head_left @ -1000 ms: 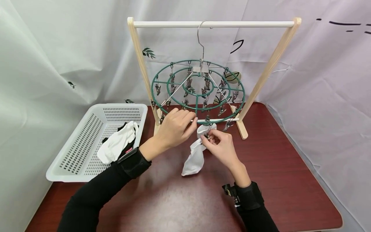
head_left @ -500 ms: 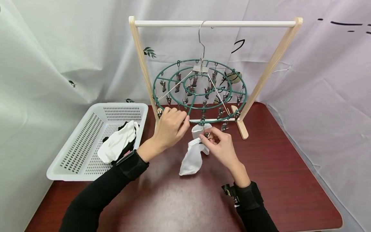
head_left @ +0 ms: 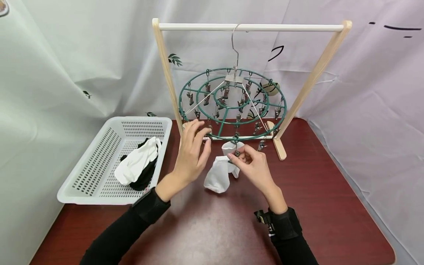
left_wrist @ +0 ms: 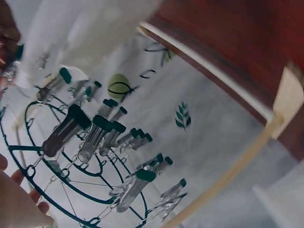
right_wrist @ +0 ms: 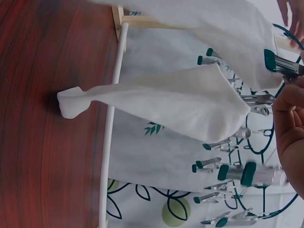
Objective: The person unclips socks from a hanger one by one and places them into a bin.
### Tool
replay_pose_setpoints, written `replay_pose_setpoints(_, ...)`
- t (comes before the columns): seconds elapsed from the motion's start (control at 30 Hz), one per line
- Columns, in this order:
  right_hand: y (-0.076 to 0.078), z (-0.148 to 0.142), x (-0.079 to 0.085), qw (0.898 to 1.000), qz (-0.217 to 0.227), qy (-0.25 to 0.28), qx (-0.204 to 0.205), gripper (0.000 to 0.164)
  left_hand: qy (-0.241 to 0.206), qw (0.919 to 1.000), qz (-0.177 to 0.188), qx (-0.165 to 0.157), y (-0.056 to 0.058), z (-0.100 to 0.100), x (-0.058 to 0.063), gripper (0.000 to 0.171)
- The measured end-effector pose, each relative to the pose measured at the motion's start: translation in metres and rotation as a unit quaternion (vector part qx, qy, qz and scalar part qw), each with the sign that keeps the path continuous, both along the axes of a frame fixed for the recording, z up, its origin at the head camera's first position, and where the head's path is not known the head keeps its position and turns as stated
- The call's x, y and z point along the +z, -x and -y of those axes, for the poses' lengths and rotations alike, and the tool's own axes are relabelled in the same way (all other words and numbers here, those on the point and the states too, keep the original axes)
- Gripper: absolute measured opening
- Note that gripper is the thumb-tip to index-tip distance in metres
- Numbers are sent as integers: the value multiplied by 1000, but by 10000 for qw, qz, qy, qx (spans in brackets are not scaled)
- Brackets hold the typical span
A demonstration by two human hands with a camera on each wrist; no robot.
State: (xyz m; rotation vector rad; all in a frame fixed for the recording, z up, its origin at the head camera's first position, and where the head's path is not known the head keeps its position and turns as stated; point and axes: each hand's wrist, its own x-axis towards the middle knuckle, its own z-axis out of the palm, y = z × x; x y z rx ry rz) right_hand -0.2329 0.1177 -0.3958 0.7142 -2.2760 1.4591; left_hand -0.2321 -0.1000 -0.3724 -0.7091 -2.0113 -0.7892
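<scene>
In the head view my right hand pinches a metal clip hanging from the front of the green ring hanger. A white sock hangs beside those fingertips, its top edge at the clip's green-tipped jaws in the right wrist view. Behind it hangs another white sock, caught in its own clip; its lower end reaches down to the table. My left hand, fingers spread and slightly bent, is at the front left of the ring with nothing gripped. The left wrist view shows its fingers beside the ring's rim.
The hanger hooks over the white bar of a wooden stand, with several free clips dangling around its rings. On the left a white perforated basket contains a white sock and black fabric. A dark red table lies underneath.
The ring has turned somewhat. My left hand has moved slightly left, and its fingers have spread away from the front rim. My right hand stays on the clip while the front sock's hanging end shifts left.
</scene>
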Motion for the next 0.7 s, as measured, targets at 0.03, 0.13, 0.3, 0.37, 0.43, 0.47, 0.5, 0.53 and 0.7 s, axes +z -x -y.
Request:
replay_pose_setpoints(0.03,0,0,0,10000,9,-5,-3,16,-99,9999,-33,-19,-5,-1,-3,27)
replay_pose_setpoints(0.13,1,0,-1,10000,75,18,-22,15,-19,9998,-186,39,-19,-5,-17,24)
replay_pose_setpoints(0.3,1,0,-1,9997,250,67,-6,11,409,9983,392,130,-33,-8,-49,24)
replay_pose_setpoints(0.37,1,0,-1,9995,311,72,-9,10,285,9923,1203,-1,-36,-9,-59,30)
replay_pose_setpoints(0.43,0,0,-1,9993,366,76,-14,9,22,9751,2209,-194,-36,-9,-66,37)
replay_pose_setpoints(0.47,0,0,-1,9992,391,81,-19,8,-178,9613,2726,-355,-36,-9,-68,39)
replay_pose_setpoints(0.5,0,0,-1,9992,401,77,-21,8,-417,9457,3183,-518,-36,-9,-69,40)
replay_pose_setpoints(0.53,0,-1,-1,9991,413,72,-27,8,-654,9295,3566,-675,-35,-9,-70,38)
replay_pose_setpoints(0.7,1,-2,0,9988,447,67,-173,12,-1312,8904,4213,-1114,-32,-7,-71,15)
